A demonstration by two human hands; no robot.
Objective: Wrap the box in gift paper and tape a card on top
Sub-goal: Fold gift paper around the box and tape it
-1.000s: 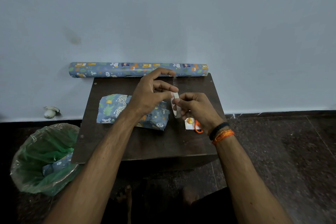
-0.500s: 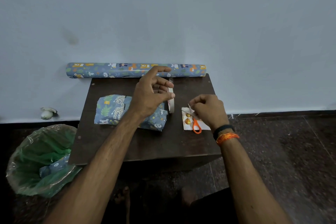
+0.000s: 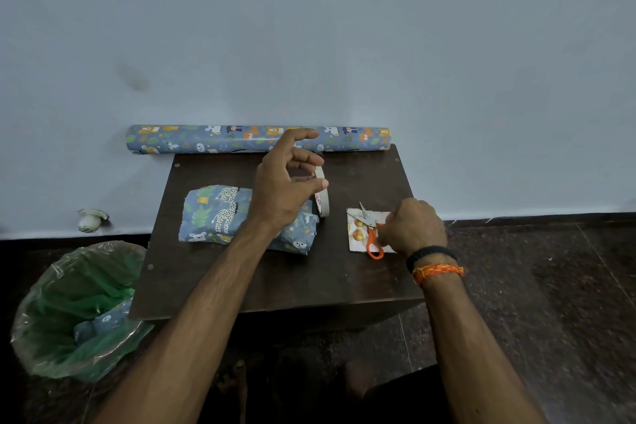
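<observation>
The box wrapped in blue animal-print paper (image 3: 220,213) lies on the dark brown table (image 3: 330,272), left of centre. Above its right end my left hand (image 3: 285,189) holds a thin white tape roll (image 3: 322,198) upright in its fingers. To the right, a small white card with orange balls (image 3: 358,232) lies flat on the table. Orange-handled scissors (image 3: 371,234) rest on the card, and my right hand (image 3: 413,229) grips their handle with curled fingers.
A long roll of the same gift paper (image 3: 206,139) lies along the table's back edge against the wall. A bin with a green liner (image 3: 69,313) holding paper scraps stands on the floor at the left. A small white object (image 3: 90,218) sits by the wall.
My right hand left the tape roll, moved down and right to the card, and closed on the scissors' handle. My left hand kept the tape roll above the box.
</observation>
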